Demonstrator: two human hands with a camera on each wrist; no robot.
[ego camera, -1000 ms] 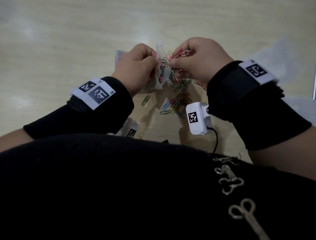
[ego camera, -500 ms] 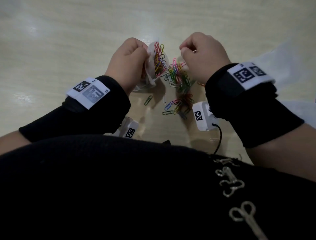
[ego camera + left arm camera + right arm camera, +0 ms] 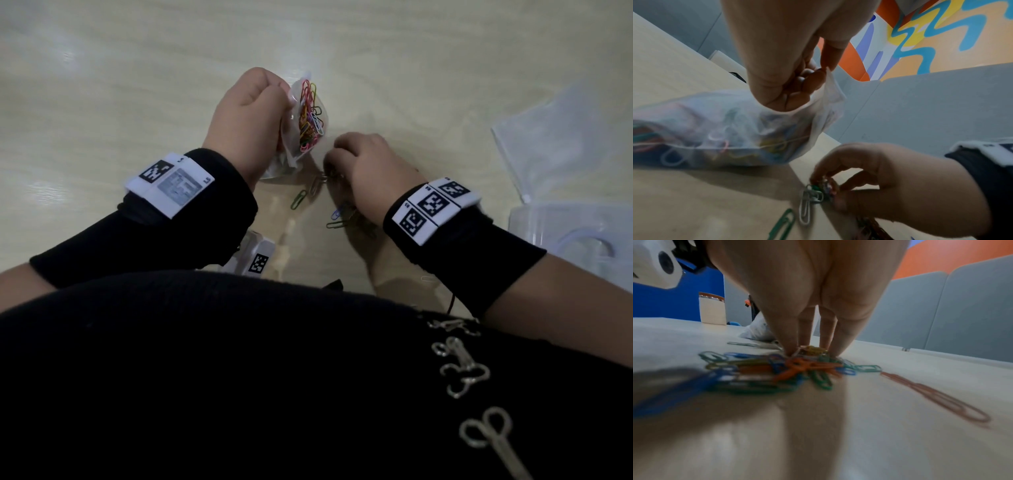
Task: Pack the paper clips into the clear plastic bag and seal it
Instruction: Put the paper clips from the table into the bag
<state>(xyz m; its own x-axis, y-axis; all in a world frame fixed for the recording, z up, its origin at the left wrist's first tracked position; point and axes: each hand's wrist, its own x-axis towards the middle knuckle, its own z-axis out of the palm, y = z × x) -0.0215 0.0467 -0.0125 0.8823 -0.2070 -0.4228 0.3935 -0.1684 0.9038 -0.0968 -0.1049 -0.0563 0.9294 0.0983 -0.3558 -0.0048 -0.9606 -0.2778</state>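
My left hand [image 3: 250, 120] holds the clear plastic bag [image 3: 305, 126] by its mouth above the table; coloured paper clips show inside it [image 3: 719, 138]. To the right and lower, my right hand [image 3: 363, 171] is down on the table, its fingertips [image 3: 791, 350] pinching a bunch of clips from the loose pile of paper clips [image 3: 777, 369]. In the left wrist view that hand [image 3: 869, 175] pinches clips [image 3: 824, 188] just below the bag's open end. Loose clips [image 3: 298, 200] lie between my wrists, and an orange clip [image 3: 933, 395] lies apart at the right.
A clear plastic case [image 3: 561, 144] and another clear piece [image 3: 575, 236] lie at the right on the pale wooden table [image 3: 137, 85]. Grey partition panels [image 3: 941, 105] stand behind the table. A white object [image 3: 712, 311] sits at the back left.
My right hand left the bag's mouth and dropped to the pile on the table, closing on more clips. The left hand kept hold of the bag, which now hangs more upright.
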